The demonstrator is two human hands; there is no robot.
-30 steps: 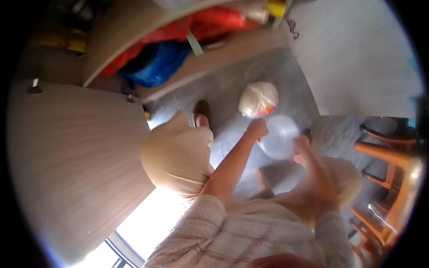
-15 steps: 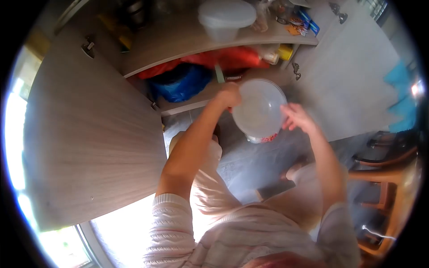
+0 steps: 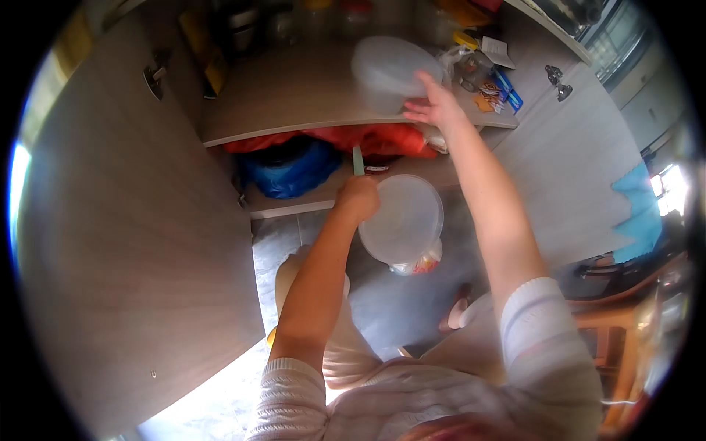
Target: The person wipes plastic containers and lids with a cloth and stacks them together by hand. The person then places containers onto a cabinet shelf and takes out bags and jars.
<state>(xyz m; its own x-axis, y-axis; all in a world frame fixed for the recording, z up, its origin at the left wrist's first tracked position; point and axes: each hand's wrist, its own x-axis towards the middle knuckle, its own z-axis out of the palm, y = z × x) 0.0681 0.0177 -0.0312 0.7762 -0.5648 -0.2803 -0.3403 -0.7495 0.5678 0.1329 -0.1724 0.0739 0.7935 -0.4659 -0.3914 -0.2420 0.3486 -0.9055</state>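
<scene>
My left hand [image 3: 359, 198] is closed on the left edge of a round plastic tub [image 3: 401, 222] with a translucent white top, held over the floor in front of the cupboard. Red and white material shows at its lower edge. Up at the shelf, my right hand [image 3: 439, 109] is open with fingers spread, right at the side of a lidded white container [image 3: 393, 67]. That container stands near the shelf's front edge and looks blurred. Beyond my left hand, a pale green strip [image 3: 358, 160] sticks up from the lower compartment.
Open cupboard doors flank me, one at left [image 3: 140, 228] and one at right [image 3: 566, 169]. Below the shelf [image 3: 294, 103] lie a blue bag [image 3: 290, 170] and red bags [image 3: 390, 140]. Jars and packets line the shelf. An orange-brown chair [image 3: 621, 323] stands at right.
My right hand has left the tub and reached up to the white container on the shelf. The tub, in my left hand, now appears lower and further left in view.
</scene>
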